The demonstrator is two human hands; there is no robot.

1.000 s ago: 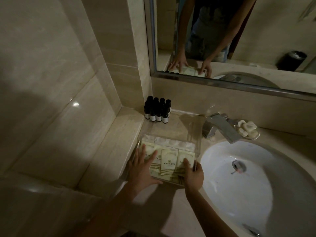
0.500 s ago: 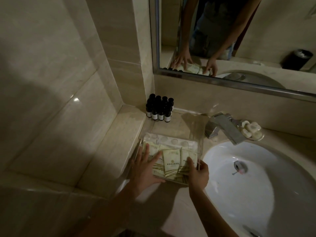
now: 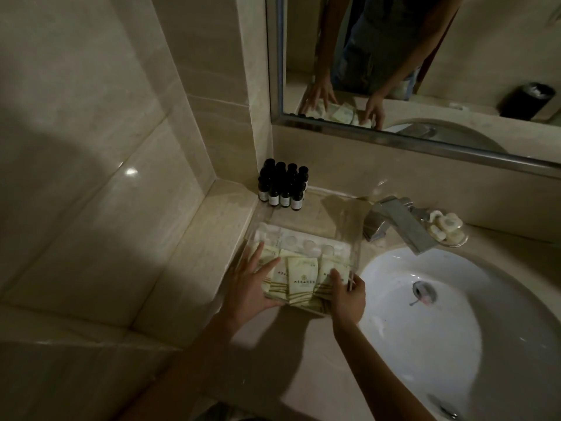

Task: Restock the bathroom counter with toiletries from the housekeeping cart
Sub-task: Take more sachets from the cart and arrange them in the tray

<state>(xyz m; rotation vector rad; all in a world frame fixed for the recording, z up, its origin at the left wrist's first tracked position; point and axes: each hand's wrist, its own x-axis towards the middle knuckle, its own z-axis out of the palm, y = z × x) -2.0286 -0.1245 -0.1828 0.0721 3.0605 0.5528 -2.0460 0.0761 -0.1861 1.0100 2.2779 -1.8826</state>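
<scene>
A clear acrylic box [image 3: 353,235] stands on the beige counter left of the sink, filled with several cream toiletry packets [image 3: 302,278] lying overlapped. My left hand [image 3: 250,284] lies flat with spread fingers on the packets at the box's left side. My right hand [image 3: 346,294] is at the box's front right corner, fingers curled over the packets and the box edge. Several small dark bottles [image 3: 282,188] with white labels stand grouped in the back corner of the counter.
A chrome faucet [image 3: 397,221] reaches over the white basin [image 3: 455,314] on the right. A small dish with soap pieces [image 3: 446,229] sits behind the faucet. A mirror [image 3: 425,71] hangs above; tiled walls close the left side.
The view has shifted slightly. My right hand has slid a little farther onto the packets at the box's right corner. The left hand stays on the packets.
</scene>
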